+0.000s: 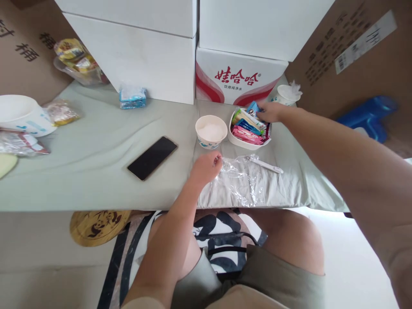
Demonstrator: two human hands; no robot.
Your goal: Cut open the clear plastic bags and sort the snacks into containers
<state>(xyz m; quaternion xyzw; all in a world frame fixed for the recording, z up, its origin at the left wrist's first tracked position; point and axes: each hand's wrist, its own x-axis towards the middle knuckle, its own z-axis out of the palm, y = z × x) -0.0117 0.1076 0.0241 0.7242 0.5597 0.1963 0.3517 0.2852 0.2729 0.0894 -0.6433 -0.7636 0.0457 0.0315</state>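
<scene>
My right hand (272,112) reaches to the back edge of a white tub (243,145), its fingers closed on a small blue packet (253,108). In the tub lie several snack packets, among them a pink one (247,135). My left hand (206,167) is curled shut above the cloth; what its fingers hold, if anything, is hidden. Beside it spreads a crumpled clear plastic wrapper (243,182). A paper bowl (210,132) with something white inside stands just behind my left hand. A white, slim-handled utensil (267,165) lies by the wrapper.
A black phone (152,158) lies on the pale green cloth (106,171). White boxes (238,77) line the back. At left are a large tub (27,116) and bagged food (61,112). A paper cup (286,94) and a blue object (370,116) stand at right.
</scene>
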